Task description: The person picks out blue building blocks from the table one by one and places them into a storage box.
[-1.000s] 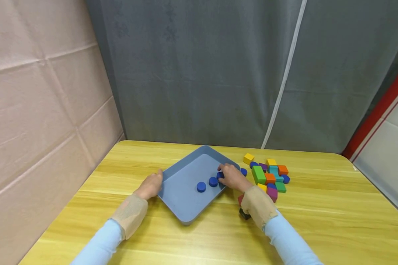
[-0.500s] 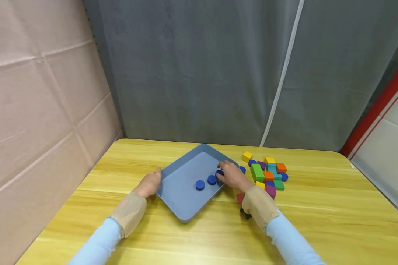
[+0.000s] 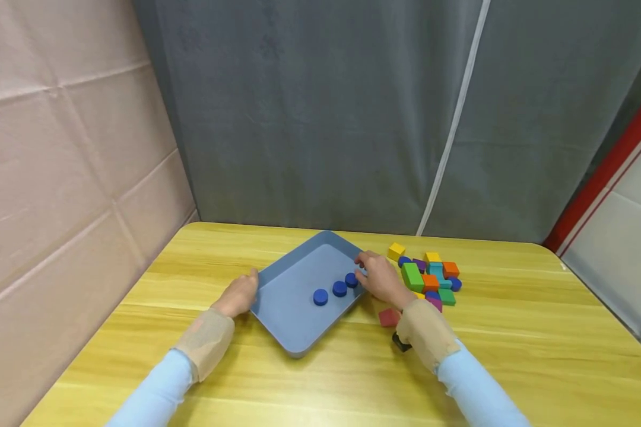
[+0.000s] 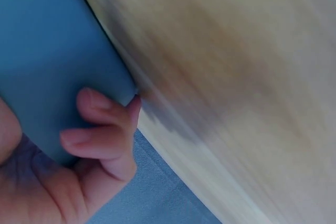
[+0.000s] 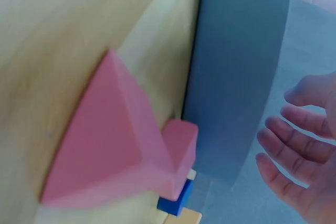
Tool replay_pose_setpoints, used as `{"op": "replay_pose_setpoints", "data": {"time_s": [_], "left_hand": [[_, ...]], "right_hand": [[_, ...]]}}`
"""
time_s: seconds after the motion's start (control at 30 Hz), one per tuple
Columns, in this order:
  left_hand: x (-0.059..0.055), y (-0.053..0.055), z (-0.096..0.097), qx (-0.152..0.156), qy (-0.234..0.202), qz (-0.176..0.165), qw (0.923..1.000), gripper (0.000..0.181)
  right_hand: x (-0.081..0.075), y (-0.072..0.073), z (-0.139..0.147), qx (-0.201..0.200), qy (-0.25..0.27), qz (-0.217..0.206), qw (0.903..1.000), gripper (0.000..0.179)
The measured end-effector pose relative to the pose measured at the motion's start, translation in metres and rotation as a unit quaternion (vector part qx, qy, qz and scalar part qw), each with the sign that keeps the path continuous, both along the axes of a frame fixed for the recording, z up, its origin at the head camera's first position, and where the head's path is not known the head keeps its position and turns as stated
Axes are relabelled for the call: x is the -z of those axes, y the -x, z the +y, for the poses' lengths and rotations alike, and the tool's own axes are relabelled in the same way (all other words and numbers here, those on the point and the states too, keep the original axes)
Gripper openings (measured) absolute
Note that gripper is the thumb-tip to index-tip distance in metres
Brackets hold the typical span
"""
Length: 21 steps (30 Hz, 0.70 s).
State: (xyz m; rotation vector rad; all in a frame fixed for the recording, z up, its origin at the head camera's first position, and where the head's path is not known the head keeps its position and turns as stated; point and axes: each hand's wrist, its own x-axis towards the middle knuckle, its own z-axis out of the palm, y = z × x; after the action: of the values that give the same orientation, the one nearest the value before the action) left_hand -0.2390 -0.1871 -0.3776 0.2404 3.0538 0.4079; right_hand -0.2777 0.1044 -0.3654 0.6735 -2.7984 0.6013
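Head view: a blue-gray tray (image 3: pixel 301 276) sits diagonally on a wooden bench (image 3: pixel 513 320). The left hand (image 3: pixel 237 295) holds its left edge. Three blue discs (image 3: pixel 339 289) lie inside in a slanting row, near the right side. The right hand (image 3: pixel 381 277) is at the right rim, beside the farthest disc. Right of the tray are a cluster of colored blocks (image 3: pixel 430 283) and, nearer, a red block (image 3: pixel 389 318) and a black block (image 3: pixel 400 343). A gray curtain (image 3: pixel 320 118) hangs behind.

Left wrist view: the left grip is curled, fingers pressed against the tray's wall.

Right wrist view: the right grip is loose, bent fingers spread, apart from the tray's wall. The red block looks large on the bench.
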Motion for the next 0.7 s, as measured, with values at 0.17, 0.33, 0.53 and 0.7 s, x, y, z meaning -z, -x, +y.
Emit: {"op": "replay_pose_setpoints", "data": {"time_s": [0.17, 0.33, 0.53, 0.7], "left_hand": [[0.001, -0.001, 0.0, 0.001, 0.002, -0.001, 1.0, 0.05], [0.001, -0.001, -0.001, 0.001, 0.002, -0.002, 1.0, 0.049], [0.001, 0.0, -0.001, -0.001, 0.004, -0.003, 1.0, 0.049], [0.002, 0.001, -0.001, 0.002, 0.007, 0.0, 1.0, 0.047]], "right_hand": [[-0.004, -0.003, 0.01, -0.005, 0.009, 0.018, 0.9998, 0.019], [-0.008, -0.006, 0.02, -0.008, 0.022, 0.023, 0.9995, 0.018], [-0.01, -0.006, 0.03, 0.006, 0.028, 0.03, 0.9991, 0.018], [-0.01, -0.007, 0.039, 0.024, 0.023, 0.031, 0.999, 0.018]]}}
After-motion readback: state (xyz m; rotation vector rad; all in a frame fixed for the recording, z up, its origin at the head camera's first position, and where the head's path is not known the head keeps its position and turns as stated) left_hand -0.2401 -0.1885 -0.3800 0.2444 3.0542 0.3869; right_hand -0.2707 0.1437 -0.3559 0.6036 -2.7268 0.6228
